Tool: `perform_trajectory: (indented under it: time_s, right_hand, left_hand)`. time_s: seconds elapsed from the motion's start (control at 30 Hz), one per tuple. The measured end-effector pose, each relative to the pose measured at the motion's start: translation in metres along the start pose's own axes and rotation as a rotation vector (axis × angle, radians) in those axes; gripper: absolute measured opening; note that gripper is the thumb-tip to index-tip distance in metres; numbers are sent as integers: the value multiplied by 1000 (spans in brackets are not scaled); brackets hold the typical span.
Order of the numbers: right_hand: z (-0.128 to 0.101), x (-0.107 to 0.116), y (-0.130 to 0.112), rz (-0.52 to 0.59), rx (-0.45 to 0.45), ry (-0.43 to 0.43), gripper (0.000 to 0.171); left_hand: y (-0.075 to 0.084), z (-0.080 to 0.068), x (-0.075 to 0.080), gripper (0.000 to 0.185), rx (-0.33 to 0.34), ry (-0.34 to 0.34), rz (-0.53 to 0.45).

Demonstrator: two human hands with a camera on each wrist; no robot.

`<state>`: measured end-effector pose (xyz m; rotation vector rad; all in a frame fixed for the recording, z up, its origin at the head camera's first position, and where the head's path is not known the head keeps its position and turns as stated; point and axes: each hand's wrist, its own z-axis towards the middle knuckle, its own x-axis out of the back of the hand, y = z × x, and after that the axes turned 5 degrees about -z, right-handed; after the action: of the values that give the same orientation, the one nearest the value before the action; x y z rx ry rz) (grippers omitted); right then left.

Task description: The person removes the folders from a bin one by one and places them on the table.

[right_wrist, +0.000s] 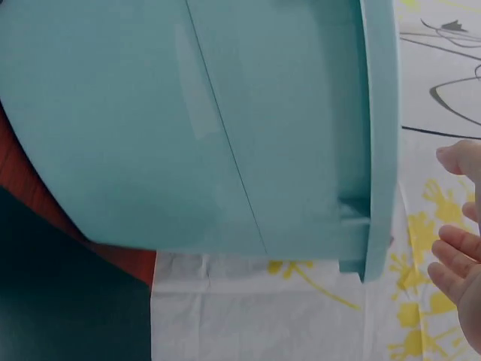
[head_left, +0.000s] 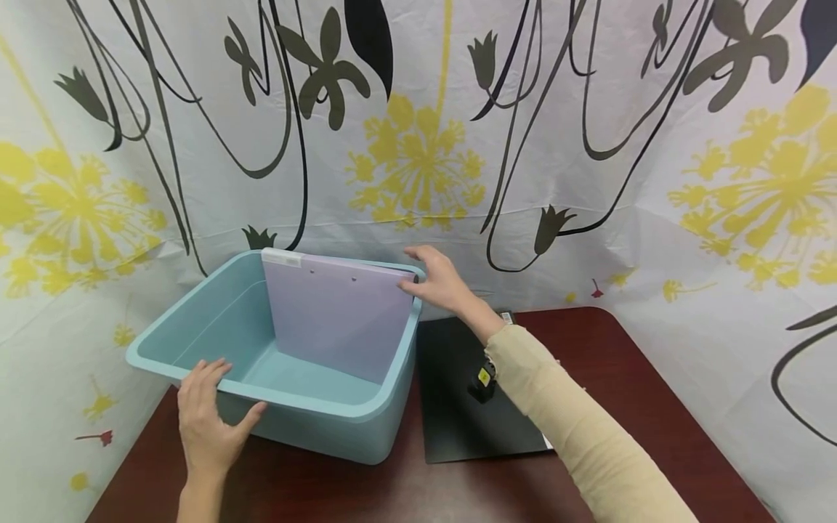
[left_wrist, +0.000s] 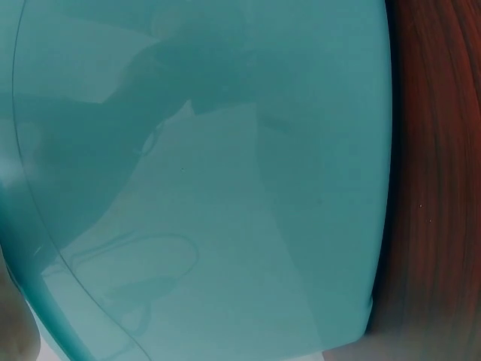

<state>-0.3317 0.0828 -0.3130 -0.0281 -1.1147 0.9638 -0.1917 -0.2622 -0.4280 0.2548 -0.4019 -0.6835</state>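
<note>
A light blue plastic bin point(head_left: 307, 432) stands on the dark red-brown table, its inner floor partly in view. Inside, a flat lavender folder point(head_left: 340, 319) with a white strip at one top corner and two small rivets stands upright, leaning on the far wall. My left hand point(head_left: 208, 418) is at the bin's near rim, fingers extended over the edge and thumb apart from them. Near the far right corner of the bin is my right hand point(head_left: 439, 280), fingers spread beside the folder's top corner. In the right wrist view, that hand point(right_wrist: 462, 256) appears apart from the rim and holds nothing.
A black folder point(head_left: 451, 407) lies flat on the table point(head_left: 575, 334) right of the bin, partly under my right forearm. Behind and at both sides hangs a white cloth point(head_left: 418, 43) printed with grey stems and yellow flowers.
</note>
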Motion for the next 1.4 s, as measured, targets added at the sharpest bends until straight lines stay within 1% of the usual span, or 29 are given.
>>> perform_trajectory:
  time_s: [0.13, 0.3, 0.57, 1.0, 1.1, 1.4]
  right_hand:
    - [6, -12, -1, -15, 18, -4, 57]
    - [12, -24, 1, -48, 16, -15, 58]
    - [22, -35, 1, -85, -7, -63, 59]
    - [27, -38, 1, -148, -86, -150, 57]
    - [29, -38, 2, -171, -82, -158, 55]
    - [35, -40, 3, -219, -22, -194, 44]
  left_hand:
    - [0, 0, 1, 87, -1, -1, 1]
    - [1, 0, 1, 87, -3, -7, 4]
    - [2, 0, 2, 86, 0, 1, 0]
    - [-1, 0, 0, 86, -9, 19, -11]
    - [-1, 0, 0, 86, -10, 22, -15]
    - [-2, 0, 0, 87, -15, 27, -17]
